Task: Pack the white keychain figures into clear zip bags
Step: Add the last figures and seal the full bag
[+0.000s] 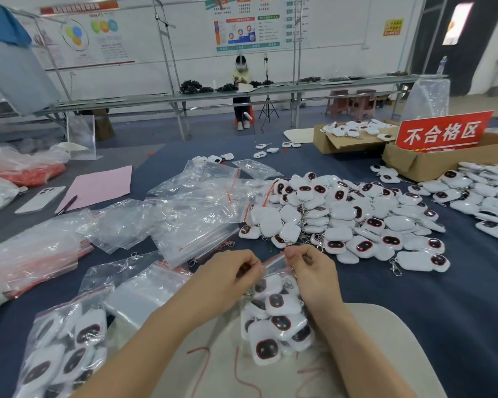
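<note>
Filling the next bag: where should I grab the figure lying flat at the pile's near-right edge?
Pinch the figure across its long edges, from above on the near side: it lies flat, face up, near edge free. Skip its small clasp.

A factory packing floor: long steel workbenches (pixel 242 93), wall quality charts (pixel 247 23), cardboard cartons (pixel 414 165), a red reject-area sign (pixel 443 130), and heaped white keychain figures (pixel 357 216).

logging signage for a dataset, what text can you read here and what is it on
"不合格区": red sign standing in the cardboard box.
Wall posters, yellow notice: too blurred to read.
Held zip bag: no print visible.
</note>
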